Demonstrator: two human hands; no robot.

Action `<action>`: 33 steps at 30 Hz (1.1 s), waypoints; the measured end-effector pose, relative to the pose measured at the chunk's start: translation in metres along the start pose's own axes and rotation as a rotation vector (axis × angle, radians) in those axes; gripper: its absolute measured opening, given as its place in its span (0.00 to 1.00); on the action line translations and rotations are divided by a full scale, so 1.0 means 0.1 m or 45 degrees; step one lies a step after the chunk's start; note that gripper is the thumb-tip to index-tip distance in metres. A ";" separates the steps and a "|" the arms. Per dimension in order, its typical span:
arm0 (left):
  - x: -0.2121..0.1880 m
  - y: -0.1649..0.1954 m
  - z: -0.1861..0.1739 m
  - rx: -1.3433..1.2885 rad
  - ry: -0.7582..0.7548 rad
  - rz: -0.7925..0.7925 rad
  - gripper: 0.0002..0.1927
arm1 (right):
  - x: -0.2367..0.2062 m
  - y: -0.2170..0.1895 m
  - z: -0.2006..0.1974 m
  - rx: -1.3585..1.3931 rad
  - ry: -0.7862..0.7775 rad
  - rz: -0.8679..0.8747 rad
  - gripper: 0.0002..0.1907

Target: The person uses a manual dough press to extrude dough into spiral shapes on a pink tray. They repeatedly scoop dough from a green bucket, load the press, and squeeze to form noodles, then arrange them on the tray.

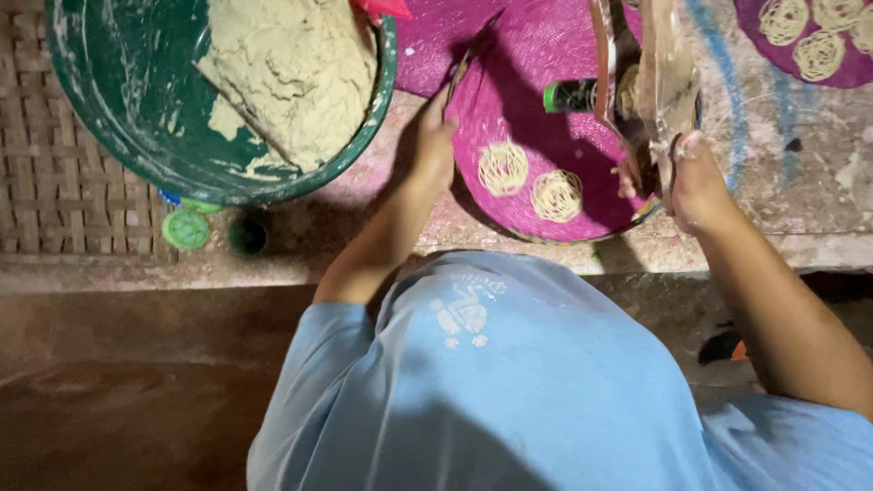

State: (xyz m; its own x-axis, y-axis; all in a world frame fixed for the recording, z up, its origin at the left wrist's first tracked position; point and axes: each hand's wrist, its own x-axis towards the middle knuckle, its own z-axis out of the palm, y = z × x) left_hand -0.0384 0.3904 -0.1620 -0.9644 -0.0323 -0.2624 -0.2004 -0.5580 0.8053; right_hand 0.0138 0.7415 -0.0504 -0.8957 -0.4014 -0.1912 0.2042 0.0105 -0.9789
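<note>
On the table (800,195), past the blue shirt (509,391) that fills the near part of the view, lies a round pink mat (536,109) bearing two noodle coils (503,167). The left hand (433,145) grips the mat's left rim, fingers curled over the edge; their tips are hidden under it. The right hand (693,177) is closed on the lower part of a press (637,82) standing over the mat's right side; the press is blurred and cut off at the top edge, so its shape is hard to make out. A green basin (136,136) of dough (291,82) sits far left, partly out of frame. Another mat (809,45) with coils is cropped at the far right corner. Two small green cups (186,229) stand near the basin.
</note>
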 end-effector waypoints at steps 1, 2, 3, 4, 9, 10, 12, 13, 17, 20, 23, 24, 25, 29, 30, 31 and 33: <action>-0.15 -0.13 0.03 0.088 0.084 -0.012 0.31 | -0.07 0.01 -0.02 0.053 -0.021 -0.020 0.40; -0.35 -0.22 0.05 0.178 0.173 -0.029 0.33 | -0.13 0.02 -0.03 0.036 0.037 0.043 0.40; -0.55 -0.29 0.06 0.350 0.137 0.039 0.32 | -0.20 0.02 -0.05 0.020 0.096 0.107 0.40; -0.73 -0.33 0.08 0.520 0.098 0.109 0.32 | -0.25 0.01 -0.06 0.003 0.155 0.168 0.40; -0.92 -0.11 0.14 0.621 0.076 0.589 0.41 | -0.32 -0.11 -0.03 -0.411 0.126 0.345 0.40; -0.79 0.00 0.17 0.664 0.121 0.746 0.43 | -0.29 -0.15 0.00 -0.570 0.099 0.401 0.40; -0.41 0.24 0.28 0.081 -0.245 0.549 0.40 | -0.17 -0.23 0.08 -0.639 -0.167 0.337 0.43; -0.27 0.32 0.35 -0.404 -0.459 0.220 0.37 | -0.10 -0.28 0.12 -0.674 -0.298 0.305 0.44; 0.11 0.49 0.73 -1.182 -0.949 0.039 0.29 | 0.21 -0.54 0.28 -0.712 -0.332 0.791 0.41; 0.25 0.59 0.82 -1.157 -0.679 0.066 0.25 | 0.37 -0.76 0.38 -1.094 -0.178 0.672 0.42; 0.35 0.68 0.74 -1.160 -0.679 0.145 0.25 | 0.46 -0.80 0.59 -1.224 -0.092 0.543 0.41; 0.36 0.69 0.70 -1.167 -0.666 0.132 0.26 | 0.48 -0.78 0.67 -1.203 -0.065 0.527 0.39; 0.36 0.68 0.65 -1.173 -0.656 0.122 0.27 | 0.48 -0.78 0.71 -1.184 -0.039 0.507 0.38; 0.29 0.56 0.66 -1.269 -0.526 0.001 0.27 | 0.50 -0.83 0.69 -1.264 -0.165 0.644 0.42; 0.29 0.54 0.70 -1.275 -0.491 0.010 0.27 | 0.51 -0.87 0.63 -1.301 -0.152 0.645 0.41; 0.30 0.53 0.75 -1.282 -0.458 0.016 0.26 | 0.52 -0.89 0.60 -1.338 -0.137 0.648 0.40; 0.37 0.56 0.81 -1.288 -0.461 0.024 0.26 | 0.56 -0.90 0.58 -1.382 -0.097 0.524 0.40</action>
State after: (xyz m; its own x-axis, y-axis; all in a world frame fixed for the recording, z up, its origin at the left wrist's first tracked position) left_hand -0.0990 0.4249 -0.0831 -0.9929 0.1070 0.0524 -0.1096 -0.9927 -0.0504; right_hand -0.0315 0.6655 0.0311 -0.8066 -0.2389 -0.5407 -0.0044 0.9171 -0.3987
